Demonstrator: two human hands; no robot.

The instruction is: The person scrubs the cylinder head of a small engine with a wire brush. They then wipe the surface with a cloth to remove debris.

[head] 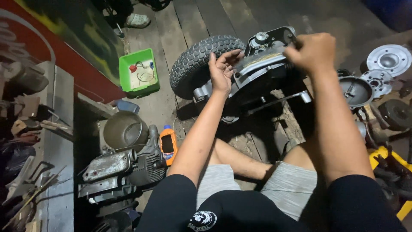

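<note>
The engine case lies open beside the tyre; the left hand rests open against it, the right hand is closed around a tool, and covers lie off nearby.

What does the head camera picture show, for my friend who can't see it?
A seated person's left hand rests on a grey engine casing joined to a knobbly black tyre, while the right hand grips its top edge. A green tray sits on the wooden floor.

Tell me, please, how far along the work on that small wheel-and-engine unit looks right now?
Covers and discs already lie off on the floor. The left hand steadies the grey casing beside the tyre; the right hand grips something at its far end. The casing remains open, unassembled.
</note>
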